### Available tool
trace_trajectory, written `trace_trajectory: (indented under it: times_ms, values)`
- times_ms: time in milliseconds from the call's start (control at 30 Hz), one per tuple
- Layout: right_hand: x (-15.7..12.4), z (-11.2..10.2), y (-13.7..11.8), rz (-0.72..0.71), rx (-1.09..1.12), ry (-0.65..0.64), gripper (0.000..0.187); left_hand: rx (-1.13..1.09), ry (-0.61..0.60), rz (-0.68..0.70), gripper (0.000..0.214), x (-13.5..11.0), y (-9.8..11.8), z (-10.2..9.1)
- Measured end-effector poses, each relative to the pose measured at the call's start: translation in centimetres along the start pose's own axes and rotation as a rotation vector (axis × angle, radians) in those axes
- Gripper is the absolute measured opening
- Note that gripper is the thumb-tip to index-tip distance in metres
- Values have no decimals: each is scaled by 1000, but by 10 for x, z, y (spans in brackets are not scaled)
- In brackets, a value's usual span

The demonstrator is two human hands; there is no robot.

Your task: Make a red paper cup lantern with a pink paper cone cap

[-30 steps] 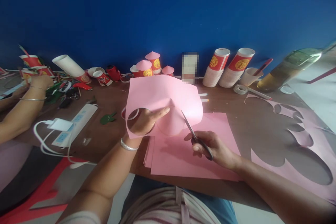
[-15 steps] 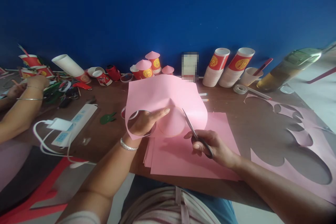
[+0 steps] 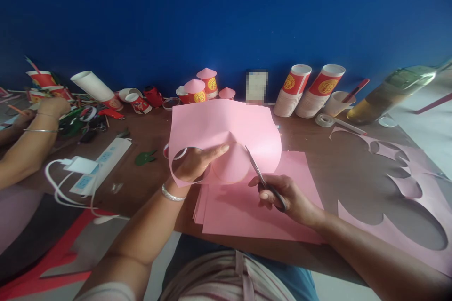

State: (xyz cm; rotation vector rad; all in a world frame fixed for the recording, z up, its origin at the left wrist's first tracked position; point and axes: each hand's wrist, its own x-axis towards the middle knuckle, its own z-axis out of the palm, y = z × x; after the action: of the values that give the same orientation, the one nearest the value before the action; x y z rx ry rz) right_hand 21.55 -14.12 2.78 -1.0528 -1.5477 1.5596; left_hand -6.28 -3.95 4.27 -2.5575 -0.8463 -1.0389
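Observation:
My left hand [image 3: 201, 162] grips a sheet of pink paper [image 3: 197, 124], its thumb on top and its fingers hidden underneath. A round opening is cut in the sheet's left side, around that hand. Beside the thumb, a drawn circle [image 3: 230, 164] shows on the sheet. My right hand [image 3: 280, 195] is closed around the dark handles of a pair of scissors [image 3: 257, 169], the blades pointing up and left at the circle's right edge. Beneath them lies a stack of pink paper [image 3: 247, 216] on the brown table [image 3: 155, 197].
Pink offcuts [image 3: 420, 197] spread over the table at right. Paper cup stacks [image 3: 287, 99], a tape roll [image 3: 325, 120] and a bottle [image 3: 384, 89] stand behind. Cups with pink cone tops [image 3: 206, 82] are at the back. At left are a power strip [image 3: 106, 162] and another person's arm [image 3: 31, 146].
My hands, the sheet and the scissors hold almost the same position. The view has shifted very slightly, and the sheet's right edge has moved a little to the right.

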Motion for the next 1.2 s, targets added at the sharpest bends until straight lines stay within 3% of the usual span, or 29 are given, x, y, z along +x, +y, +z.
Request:
trace_trajectory:
  times_ms: [400, 833, 1200]
  values:
    - [0, -1, 3, -11, 1, 8, 49, 10, -11, 5, 36, -6, -5, 8]
    - [0, -2, 1, 10, 4, 5, 50, 19, 87, 31, 32, 8, 5, -3]
    - [1, -5, 0, -6, -14, -9, 52, -35, 84, -22, 28, 8, 3, -2]
